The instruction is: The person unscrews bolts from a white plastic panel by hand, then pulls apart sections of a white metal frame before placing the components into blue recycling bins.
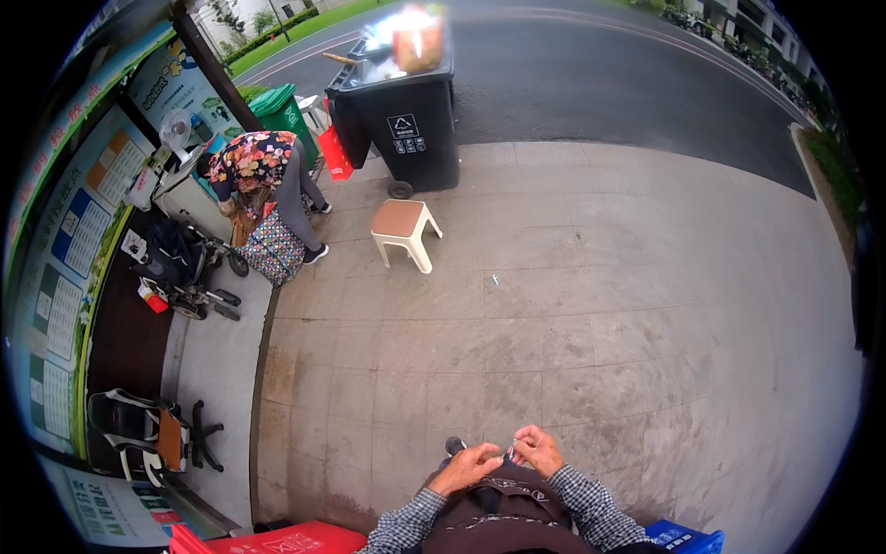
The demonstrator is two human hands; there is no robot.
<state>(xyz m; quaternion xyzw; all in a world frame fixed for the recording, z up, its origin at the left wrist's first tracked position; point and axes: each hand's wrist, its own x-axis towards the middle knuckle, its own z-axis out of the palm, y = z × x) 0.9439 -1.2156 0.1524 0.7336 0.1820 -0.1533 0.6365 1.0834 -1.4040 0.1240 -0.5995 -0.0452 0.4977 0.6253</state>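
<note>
Both hands are in front of my body at the bottom of the view, close together above a dark brown apron (498, 519). My left hand (469, 467) has its fingers pressed together, pointing toward the right one. My right hand (539, 450) is closed in a pinch, thumb against fingers. Between the fingertips is something small, thin and whitish (510, 451), too small to name. Whether the left fingers grip it too is hard to see. Checked sleeves cover both forearms. A dark shoe (455, 446) shows just beyond the left hand.
A stool (399, 220) stands ahead, before an overfull black wheeled bin (406, 129). At left, another person (254, 166) bends over a patterned bag (274, 247), near a wheeled walker (180, 263) and an office chair (138, 425). Red (295, 538) and blue bins (685, 537) flank me.
</note>
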